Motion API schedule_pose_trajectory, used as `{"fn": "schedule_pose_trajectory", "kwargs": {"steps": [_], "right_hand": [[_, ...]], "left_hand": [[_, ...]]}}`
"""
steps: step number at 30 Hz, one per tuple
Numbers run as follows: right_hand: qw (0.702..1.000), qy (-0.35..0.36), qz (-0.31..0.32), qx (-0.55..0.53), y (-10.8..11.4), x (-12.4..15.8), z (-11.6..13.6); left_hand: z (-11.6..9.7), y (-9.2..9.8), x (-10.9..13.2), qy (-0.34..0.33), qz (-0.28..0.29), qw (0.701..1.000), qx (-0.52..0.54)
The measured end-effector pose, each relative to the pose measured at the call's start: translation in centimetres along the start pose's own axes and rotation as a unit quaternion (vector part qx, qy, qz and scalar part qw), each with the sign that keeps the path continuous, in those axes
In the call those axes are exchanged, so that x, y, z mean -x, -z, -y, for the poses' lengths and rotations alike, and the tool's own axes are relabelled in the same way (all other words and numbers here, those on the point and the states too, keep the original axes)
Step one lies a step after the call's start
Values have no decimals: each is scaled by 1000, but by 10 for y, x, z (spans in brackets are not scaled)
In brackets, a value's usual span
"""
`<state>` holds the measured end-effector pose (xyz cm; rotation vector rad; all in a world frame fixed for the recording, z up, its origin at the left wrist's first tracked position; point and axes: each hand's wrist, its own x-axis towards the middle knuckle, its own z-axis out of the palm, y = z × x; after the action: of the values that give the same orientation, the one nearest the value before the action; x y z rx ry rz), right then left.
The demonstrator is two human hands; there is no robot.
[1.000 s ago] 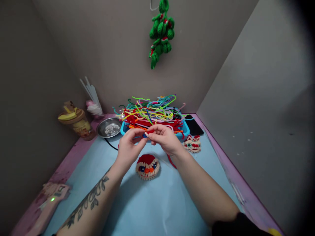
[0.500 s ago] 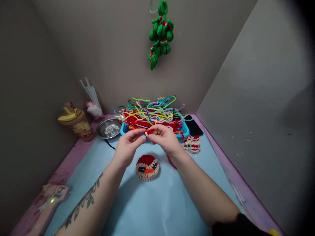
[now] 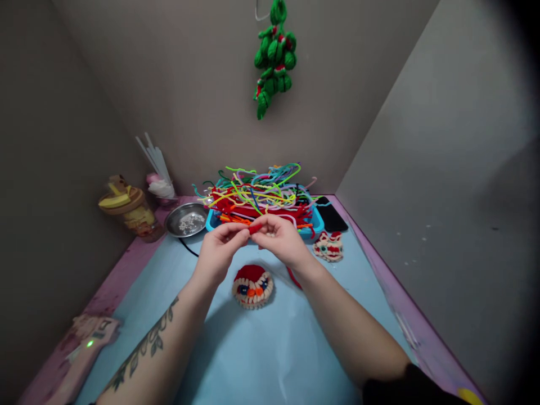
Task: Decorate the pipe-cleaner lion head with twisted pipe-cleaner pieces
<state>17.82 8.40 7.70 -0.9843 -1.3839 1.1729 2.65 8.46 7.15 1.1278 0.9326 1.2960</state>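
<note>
A small red pipe-cleaner piece (image 3: pixel 255 229) is pinched between the fingertips of both hands, in front of the tray. My left hand (image 3: pixel 221 244) closes thumb and fingers on its left end. On the other end, the fingers of my right hand (image 3: pixel 280 239) are closed, hiding part of it. Beneath the hands, a round pipe-cleaner face (image 3: pixel 253 287) in red, cream, blue and orange lies on the blue mat (image 3: pixel 270 349). A red stem (image 3: pixel 295 278) shows beside my right wrist.
Behind the hands, a blue tray (image 3: pixel 320 226) is heaped with colourful pipe cleaners (image 3: pixel 257 194). To its left stand a metal bowl (image 3: pixel 187 220) and a brown-yellow cup (image 3: pixel 129 208). A phone (image 3: pixel 332 214), a second face piece (image 3: pixel 329 246) and a pink glue gun (image 3: pixel 86 354) lie around.
The piece has been turned in my fingers: its cream and blue parts, visible before, are now hidden and mostly red shows. Both hands stay in nearly the same place.
</note>
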Motion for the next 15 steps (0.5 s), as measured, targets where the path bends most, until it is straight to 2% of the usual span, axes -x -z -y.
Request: {"fn": "schedule_pose_trajectory", "kwargs": {"steps": [5,9,15], "right_hand": [[999,20,14,27,5,-1,-4],[999,29,17,22,7,-3,-9],[996,80,32,8,5,-4,-13]], "left_hand": [[-1,0,-2,105,-7,991,86],[-6,-2,-2,165,1,977,132],[-7,-2,0,192,14,970,148]]}}
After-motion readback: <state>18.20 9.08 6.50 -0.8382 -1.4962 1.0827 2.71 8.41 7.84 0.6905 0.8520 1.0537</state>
